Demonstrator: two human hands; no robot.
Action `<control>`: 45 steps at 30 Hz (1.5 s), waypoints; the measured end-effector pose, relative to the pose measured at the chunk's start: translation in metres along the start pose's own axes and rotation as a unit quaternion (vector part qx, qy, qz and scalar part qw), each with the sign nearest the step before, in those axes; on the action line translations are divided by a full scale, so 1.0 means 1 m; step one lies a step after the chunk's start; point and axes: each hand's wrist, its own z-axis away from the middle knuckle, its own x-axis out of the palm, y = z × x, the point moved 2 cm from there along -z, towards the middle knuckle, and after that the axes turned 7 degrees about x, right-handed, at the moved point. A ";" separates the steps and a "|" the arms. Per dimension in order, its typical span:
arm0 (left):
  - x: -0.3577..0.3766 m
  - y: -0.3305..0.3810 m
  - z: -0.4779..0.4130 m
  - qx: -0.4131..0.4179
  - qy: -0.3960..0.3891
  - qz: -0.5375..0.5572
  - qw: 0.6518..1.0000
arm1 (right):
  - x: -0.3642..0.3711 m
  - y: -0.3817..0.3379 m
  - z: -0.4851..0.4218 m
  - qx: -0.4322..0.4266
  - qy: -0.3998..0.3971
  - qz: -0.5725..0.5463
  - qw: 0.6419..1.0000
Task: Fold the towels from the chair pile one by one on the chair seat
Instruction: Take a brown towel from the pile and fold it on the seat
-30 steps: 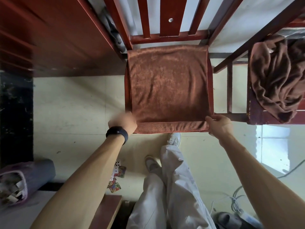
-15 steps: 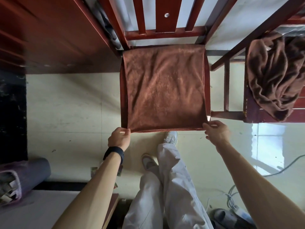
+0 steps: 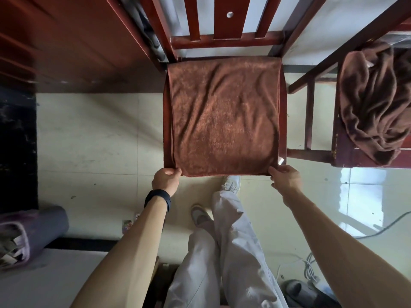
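Head view: rust-brown fuzzy microfibre towel lies flat on the seat of the dark red wooden slat-back chair and covers nearly all of it. It is straight ahead of both hands, far edge up by the backrest. Near edge runs left-right along the seat front, between my hands. Long axis looks slightly front-to-back, close to square. A second layer shows along the left side, so I judge it already doubled.

My left hand, black band on the wrist, pinches the near-left corner with thumb and curled fingers. My right hand pinches the near-right corner the same way. Both hands are level, neither nearer. The next fold probably carries this near edge away from me toward the far edge.

The cloth is soft, limp, short pile, with shallow diagonal wrinkles running across the middle. The darker brown crumpled towel pile sits on a second red wooden chair to my right, well apart from the hands.
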 end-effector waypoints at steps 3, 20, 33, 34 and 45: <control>0.002 -0.005 -0.006 -0.027 -0.026 0.051 0.998 | -0.004 -0.003 0.004 0.007 -0.002 -0.033 0.999; -0.110 0.066 0.082 0.059 -0.073 0.331 0.939 | -0.086 -0.070 0.122 -0.067 -0.126 -0.299 0.944; -0.242 0.166 0.205 0.414 0.019 -0.233 0.880 | -0.191 -0.132 0.269 -0.496 0.180 0.296 0.796; -0.244 0.167 0.209 0.449 0.050 -0.264 0.852 | -0.192 -0.128 0.264 -0.512 0.182 0.352 0.762; -0.231 0.163 0.195 0.674 0.131 -0.523 0.505 | -0.200 -0.115 0.241 -0.569 0.131 0.467 0.664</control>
